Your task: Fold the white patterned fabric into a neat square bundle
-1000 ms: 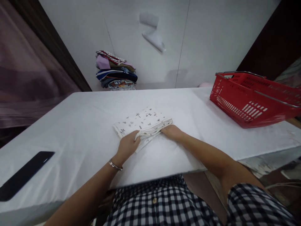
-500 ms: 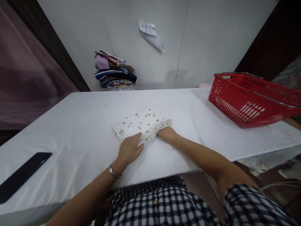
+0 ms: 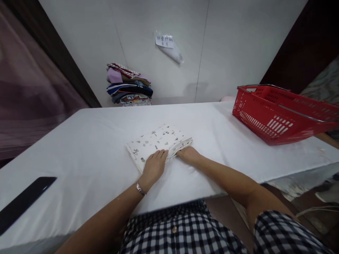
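Red perforated shopping basket (image 3: 267, 110) at right end of white-clothed table (image 3: 92, 141), with metal handles (image 3: 299, 112) down along the rim. Black flat device (image 3: 26, 201) at near left, partly out of frame; can't tell if phone or tablet. Stack of folded textiles (image 3: 129, 87) just past the table's far edge, by pale wall panels (image 3: 230, 46). Up and right of that, note with handwriting (image 3: 164, 41) over a curled plastic sheet (image 3: 174, 55). Pink curtain (image 3: 29, 88) far left. White cable (image 3: 315, 209) low right.

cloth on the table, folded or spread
Folded: the cloth lies in a compact bundle, its many layers showing along the edge by the right hand.
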Demonstrator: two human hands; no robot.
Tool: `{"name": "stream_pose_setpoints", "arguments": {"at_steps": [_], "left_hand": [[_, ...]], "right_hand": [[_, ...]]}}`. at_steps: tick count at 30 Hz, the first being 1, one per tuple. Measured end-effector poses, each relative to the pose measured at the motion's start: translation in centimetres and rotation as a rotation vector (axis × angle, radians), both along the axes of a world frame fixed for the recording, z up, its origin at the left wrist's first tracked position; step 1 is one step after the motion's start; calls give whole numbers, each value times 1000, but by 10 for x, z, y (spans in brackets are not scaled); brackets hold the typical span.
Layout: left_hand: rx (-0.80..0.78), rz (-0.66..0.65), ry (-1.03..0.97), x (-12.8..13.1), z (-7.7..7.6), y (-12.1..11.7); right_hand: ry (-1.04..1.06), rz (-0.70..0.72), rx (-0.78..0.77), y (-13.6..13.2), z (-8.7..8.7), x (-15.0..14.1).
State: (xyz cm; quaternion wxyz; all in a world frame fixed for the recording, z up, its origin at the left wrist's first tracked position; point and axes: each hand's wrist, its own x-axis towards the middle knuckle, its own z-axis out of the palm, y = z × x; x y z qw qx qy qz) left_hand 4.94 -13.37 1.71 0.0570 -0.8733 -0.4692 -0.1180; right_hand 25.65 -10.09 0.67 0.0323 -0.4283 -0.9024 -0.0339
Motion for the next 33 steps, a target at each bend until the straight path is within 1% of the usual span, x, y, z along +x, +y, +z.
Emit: {"name": "stream_pose_setpoints", "arguments": {"at_steps": [6,10,13,16,19,22,26,29,33], "left_hand": [[8,5,37,-1,0,-1],[3,11,38,0,1,0],[8,19,35,0,3,1],[2,45,29,0,7,2],[-2,51,14,0,8,4],[21,20,18,-2,5,5],[69,-7,62,-4,-2,4],[89,-17,92,-5,-8,2],[97,-28,95,-5,-14,0]], "right_hand": [[-7,-58,-35,-7,1,-1],[-12,7,29,-8,3,-5],[-3,6,53,-6,6,-14],[-15,-55,-5,-2,7,-26],[-16,-49,-25,2,5,-35],[-36,-13,16,0,4,-33],[-90,7,66,-10,2,-20],[-120,-17,51,-15,2,-15],[-110,-49,2,-20,3,-15]]}}
